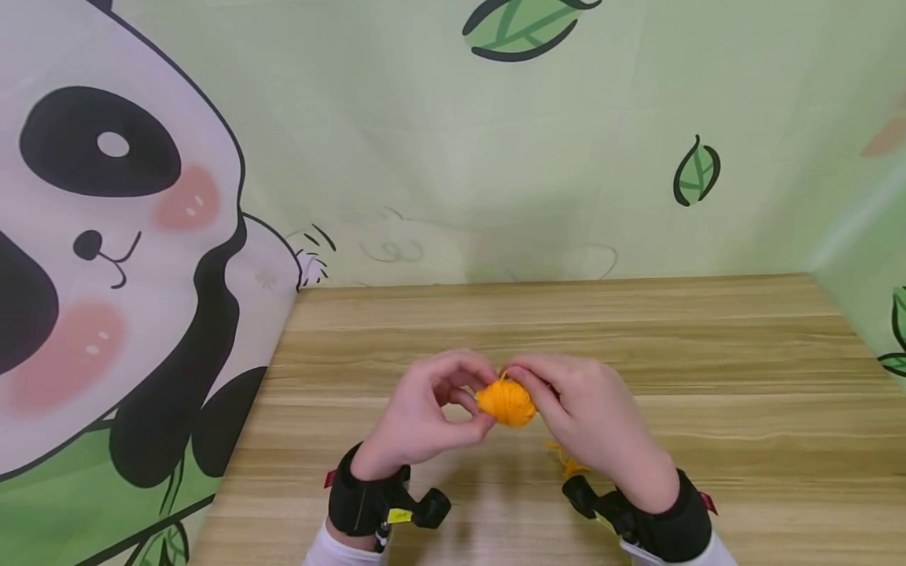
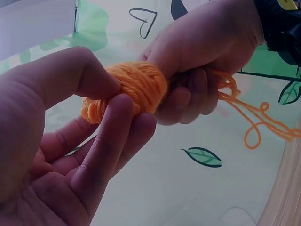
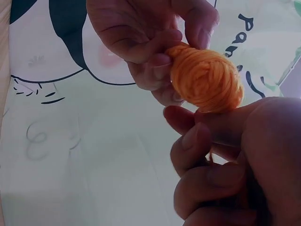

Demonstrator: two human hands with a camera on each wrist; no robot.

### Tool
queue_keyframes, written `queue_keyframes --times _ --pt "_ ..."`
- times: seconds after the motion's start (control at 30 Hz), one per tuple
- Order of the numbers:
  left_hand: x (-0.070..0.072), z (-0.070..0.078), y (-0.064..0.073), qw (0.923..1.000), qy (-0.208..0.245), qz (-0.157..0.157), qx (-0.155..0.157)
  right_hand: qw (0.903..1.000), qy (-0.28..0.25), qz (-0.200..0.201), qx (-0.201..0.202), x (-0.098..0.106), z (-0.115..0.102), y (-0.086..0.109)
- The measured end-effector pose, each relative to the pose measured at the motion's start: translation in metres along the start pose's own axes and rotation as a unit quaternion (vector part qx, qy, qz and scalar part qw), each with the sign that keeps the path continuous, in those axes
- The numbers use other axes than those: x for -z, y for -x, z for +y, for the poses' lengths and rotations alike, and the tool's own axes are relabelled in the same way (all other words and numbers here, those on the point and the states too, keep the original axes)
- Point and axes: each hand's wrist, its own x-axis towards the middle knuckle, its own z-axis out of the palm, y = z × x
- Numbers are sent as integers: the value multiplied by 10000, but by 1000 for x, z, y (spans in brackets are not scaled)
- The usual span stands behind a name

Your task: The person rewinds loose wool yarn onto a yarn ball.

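Note:
A small ball of orange yarn [image 1: 506, 403] is held up above the wooden table between both hands. My left hand [image 1: 439, 409] pinches its left side between thumb and fingers, as the left wrist view shows from close by. At the ball's right side is my right hand [image 1: 591, 413], its fingers curled round the yarn strand that runs from the ball. Loose yarn tails [image 2: 258, 122] with small loops hang out behind the right hand. In the right wrist view the wound ball [image 3: 207, 80] touches the right thumb side, and part of the strand is hidden inside that hand.
The wood-grain table [image 1: 708, 377] spreads below and around the hands. A backdrop with a printed panda [image 1: 141, 259] stands at the left, and a pale green wall with leaf prints [image 1: 697, 171] rises at the back and right. Each wrist wears a black strap with a camera.

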Motion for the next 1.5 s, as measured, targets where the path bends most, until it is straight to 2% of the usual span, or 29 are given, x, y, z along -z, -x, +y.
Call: queue_keyframes --times 0.27,0.47,0.6,0.73,0.83,0.97,1.1,1.23,1.33,1.5 --pt "3 -2 2 9977 220 642 64 9940 367 -940 -431 -6 1 0" --pt "3 -3 1 9906 306 1265 431 9888 315 -1394 -431 -9 -2 1" --pt "3 -5 0 9823 200 1735 684 9858 295 -1636 -257 -9 -6 1" --pt "4 -8 -2 9752 -135 2085 727 9838 258 -1772 74 -8 -9 1" --pt "4 -11 -3 9724 -420 2192 675 9855 186 -1653 333 -7 -12 2" --pt "2 -9 -5 9707 -814 2160 666 9910 1 -1161 664 -6 -15 2" --pt "-2 2 -7 9707 -1095 2030 673 9931 -129 -662 962 -5 -16 3" --pt "-5 9 -8 9721 -1310 1815 708 9942 -186 -303 1010 -5 -14 4" --pt "-3 2 -6 9754 -1414 1534 718 9957 -134 59 913 -4 -11 4" --pt "0 -9 -3 9878 -1303 743 415 9950 -69 710 705 -4 -7 1"
